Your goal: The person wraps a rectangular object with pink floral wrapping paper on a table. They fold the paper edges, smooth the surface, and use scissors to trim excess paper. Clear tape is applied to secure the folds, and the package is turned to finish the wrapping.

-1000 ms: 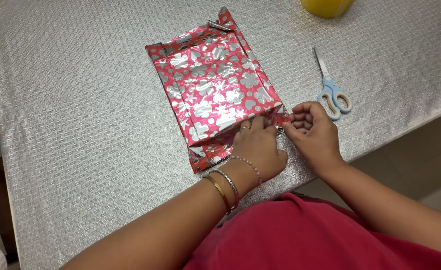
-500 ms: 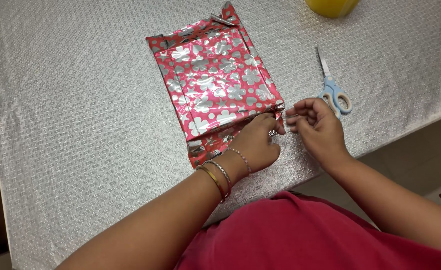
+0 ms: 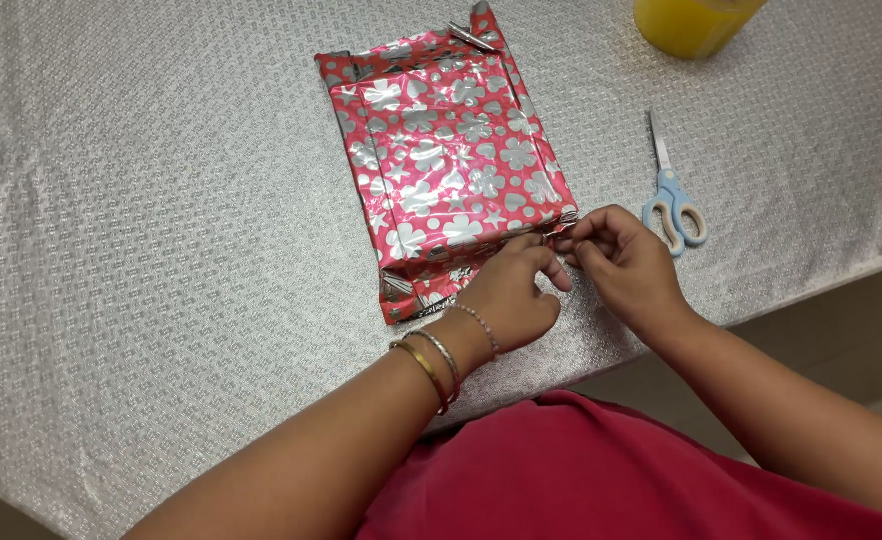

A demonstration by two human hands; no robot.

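A flat box wrapped in shiny red paper with silver flowers (image 3: 448, 160) lies on the silver textured tablecloth (image 3: 161, 250). My left hand (image 3: 509, 296), with bangles on its wrist, presses the paper at the parcel's near end. My right hand (image 3: 616, 260) pinches the paper at the near right corner, its fingertips meeting those of the left. The folded flap under both hands is partly hidden.
Blue-handled scissors (image 3: 671, 195) lie shut to the right of the parcel. A yellow container (image 3: 696, 22) stands at the far edge, cut off by the frame. The table's near edge runs just behind my wrists.
My right hand let go of the corner, drew back a little, then returned to pinch it. My left hand slid slightly along the near end. The view shifted down.
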